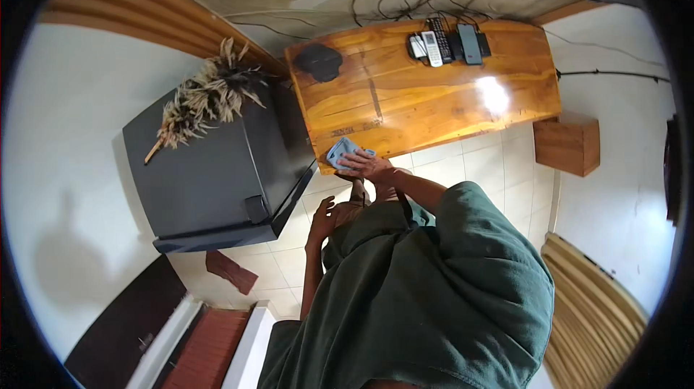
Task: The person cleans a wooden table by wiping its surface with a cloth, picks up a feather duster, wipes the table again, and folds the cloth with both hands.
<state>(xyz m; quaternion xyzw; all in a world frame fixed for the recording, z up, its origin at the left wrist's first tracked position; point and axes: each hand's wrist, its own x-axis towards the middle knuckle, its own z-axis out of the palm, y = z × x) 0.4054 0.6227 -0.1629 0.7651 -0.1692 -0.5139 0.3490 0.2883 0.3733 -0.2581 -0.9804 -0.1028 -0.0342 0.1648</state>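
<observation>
My right hand (364,164) presses a folded blue cloth (342,151) flat against the near left corner of a glossy wooden table (434,101). The fingers lie spread over the cloth's near right part. My left hand (323,218) hangs beside my body, below the table's corner, its fingers apart and nothing visible in it. On the table's far left corner lies a dark, irregular flat object (320,62). Toward the far edge are a white remote control (432,48), a black remote control (440,39) and a phone (469,44).
Left of the table stands a dark refrigerator-like cabinet (200,177) bearing a feather duster (209,99). Cables (412,4) run behind the table. A wooden box (568,145) juts out at its right. A reddish cloth (231,271) lies on the tiled floor.
</observation>
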